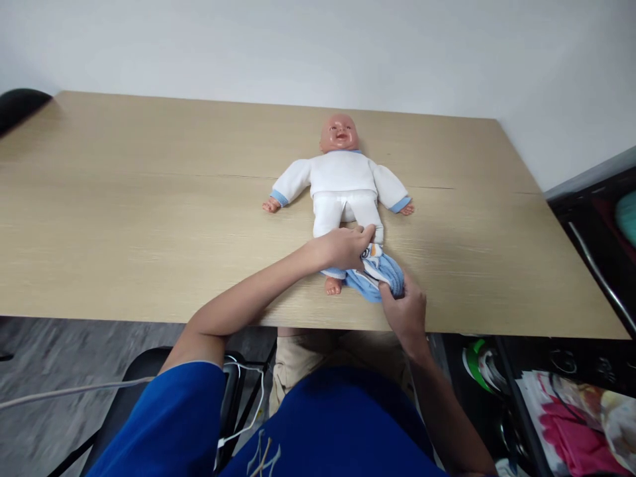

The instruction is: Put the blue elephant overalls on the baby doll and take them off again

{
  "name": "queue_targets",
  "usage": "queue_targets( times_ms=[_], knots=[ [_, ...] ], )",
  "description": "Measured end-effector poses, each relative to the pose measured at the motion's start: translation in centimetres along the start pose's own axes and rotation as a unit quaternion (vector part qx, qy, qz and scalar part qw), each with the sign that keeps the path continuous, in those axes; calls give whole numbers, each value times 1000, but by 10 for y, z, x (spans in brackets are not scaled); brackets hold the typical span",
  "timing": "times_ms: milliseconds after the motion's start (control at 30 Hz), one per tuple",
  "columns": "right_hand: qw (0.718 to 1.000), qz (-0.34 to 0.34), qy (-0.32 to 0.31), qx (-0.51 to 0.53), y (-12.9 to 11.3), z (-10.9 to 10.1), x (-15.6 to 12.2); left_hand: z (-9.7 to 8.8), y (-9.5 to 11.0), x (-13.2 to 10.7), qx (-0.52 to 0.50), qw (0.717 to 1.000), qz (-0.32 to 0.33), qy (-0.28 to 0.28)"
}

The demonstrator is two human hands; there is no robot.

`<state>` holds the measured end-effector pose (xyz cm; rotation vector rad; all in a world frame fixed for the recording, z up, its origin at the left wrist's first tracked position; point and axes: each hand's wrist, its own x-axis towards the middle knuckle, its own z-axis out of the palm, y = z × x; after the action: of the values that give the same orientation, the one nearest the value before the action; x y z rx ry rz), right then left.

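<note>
A baby doll (344,173) in a white top and trousers with blue trim lies face up on the table, head toward the wall. My left hand (345,246) is closed around the lower part of the doll's leg on the right side of the view. A bunched blue and white cloth garment (375,275) with a small printed picture lies over the end of that leg, hiding its foot. My right hand (406,306) grips the garment's right edge between thumb and fingers. The other bare foot (333,285) shows below a blue cuff, left of the garment.
The wooden table (149,218) reaches to a white wall behind the doll. Below its front edge at right stand dark shelves with a pink cloth (579,430) and a green-rimmed round item (477,364). A black chair (129,391) and a white cable (261,391) are at lower left.
</note>
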<state>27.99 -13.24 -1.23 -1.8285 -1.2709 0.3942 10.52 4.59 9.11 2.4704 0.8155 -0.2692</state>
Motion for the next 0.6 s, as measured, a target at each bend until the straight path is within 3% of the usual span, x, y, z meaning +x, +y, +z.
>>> queue_targets(
  times_ms=[167,367,600],
  knots=[
    [997,-62,42,-4,5,2,-1,4,0,1,20,1000,9,1],
    [989,49,-43,134,11,4,0,1,-3,3,-46,999,24,-8],
    [962,90,-88,241,23,13,2,-1,-21,10,-207,976,67,15]
  ],
)
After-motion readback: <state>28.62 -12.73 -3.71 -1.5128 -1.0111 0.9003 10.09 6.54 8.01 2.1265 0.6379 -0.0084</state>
